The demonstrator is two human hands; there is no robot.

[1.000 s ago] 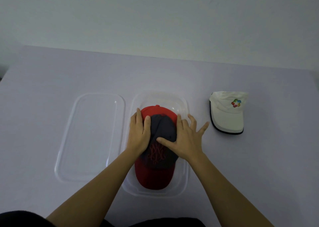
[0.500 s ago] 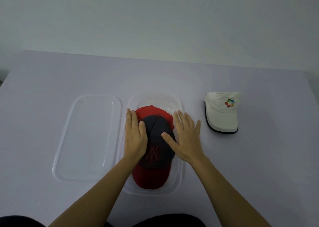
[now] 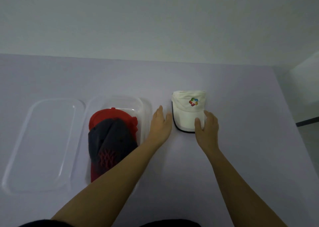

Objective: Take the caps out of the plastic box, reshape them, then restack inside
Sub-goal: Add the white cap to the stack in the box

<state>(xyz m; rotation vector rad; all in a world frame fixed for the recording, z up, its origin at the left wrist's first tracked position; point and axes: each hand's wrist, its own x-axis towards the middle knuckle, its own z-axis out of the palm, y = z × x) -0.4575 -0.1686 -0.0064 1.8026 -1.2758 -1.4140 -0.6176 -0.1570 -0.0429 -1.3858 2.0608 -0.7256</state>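
Note:
A clear plastic box point(image 3: 147, 106) stands on the table at centre left. Inside it lies a red cap point(image 3: 110, 113) with a dark navy cap point(image 3: 112, 137) stacked on top, its red embroidery facing me. A white cap point(image 3: 187, 109) with a coloured logo lies flat on the table to the right of the box. My left hand point(image 3: 160, 123) is flat on the table between the box and the white cap, fingers apart, just touching the cap's left edge. My right hand point(image 3: 207, 128) grips the right side of the white brim, thumb on top.
The box's clear lid point(image 3: 43, 140) lies flat to the left of the box. The lilac table point(image 3: 241, 157) ends at a pale wall at the back, and its right edge runs down past a gap at the far right.
Both hands have left the caps in the box and moved right to the white cap. My view has shifted right, too.

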